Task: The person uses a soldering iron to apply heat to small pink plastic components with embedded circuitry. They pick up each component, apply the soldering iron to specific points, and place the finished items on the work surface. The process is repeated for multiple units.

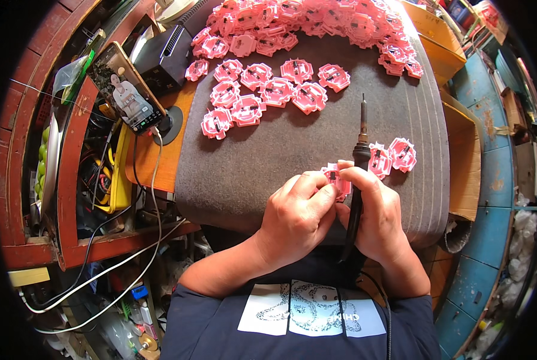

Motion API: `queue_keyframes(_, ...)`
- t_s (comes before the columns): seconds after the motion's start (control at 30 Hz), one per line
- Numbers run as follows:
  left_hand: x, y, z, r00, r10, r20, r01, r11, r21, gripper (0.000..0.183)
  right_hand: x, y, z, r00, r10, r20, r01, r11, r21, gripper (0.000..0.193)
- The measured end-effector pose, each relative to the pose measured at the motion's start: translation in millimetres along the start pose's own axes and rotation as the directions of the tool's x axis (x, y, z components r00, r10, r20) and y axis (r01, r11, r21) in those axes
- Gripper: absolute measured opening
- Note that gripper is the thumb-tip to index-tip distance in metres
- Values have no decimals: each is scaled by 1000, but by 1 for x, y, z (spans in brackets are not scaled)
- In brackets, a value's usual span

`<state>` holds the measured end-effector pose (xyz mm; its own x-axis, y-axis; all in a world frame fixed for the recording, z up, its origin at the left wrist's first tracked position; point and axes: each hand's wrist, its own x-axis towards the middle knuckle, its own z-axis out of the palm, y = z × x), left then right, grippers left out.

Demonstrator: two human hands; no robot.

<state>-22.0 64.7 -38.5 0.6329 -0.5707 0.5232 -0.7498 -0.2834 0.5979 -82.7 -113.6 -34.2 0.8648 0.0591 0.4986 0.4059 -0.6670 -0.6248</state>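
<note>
Pinching one pink plastic piece [344, 187] between them, the left hand [297, 207] and right hand [376, 207] meet over the near edge of the tabletop [250, 174]. The right also carries a soldering iron [361, 155], its tip pointing away, clear of the piece. By the look of it, this piece is mid-work. Two similar pieces [403, 155] lie just beyond the right hand, a loose group [276, 92] sits farther left, and a big heap [355, 27] fills the far end; which are finished, I cannot tell.
</note>
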Motion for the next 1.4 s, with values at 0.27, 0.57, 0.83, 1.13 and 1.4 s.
queue_keyframes(0.27,0,1,-1,1000,-6,17,6,1000,11,24,1,-3,-1,999,36,11,-37,999,12,55)
queue_keyframes(0.57,-6,0,2,991,-129,-37,123,982,-141,28,0,-4,-1,998,65,-9,-65,998,-19,52)
queue_keyframes(0.83,110,-38,-26,980,99,170,-152,930,336,34,-2,10,-21,979,185,-83,-198,957,-213,61)
queue_keyframes(1.13,129,-57,18,917,124,379,-309,823,478,23,-11,20,-29,957,14,-290,-87,967,-239,60)
queue_keyframes(1.4,42,-10,-17,947,180,265,-250,932,262,13,-23,3,-13,979,10,-204,-18,999,-38,54)
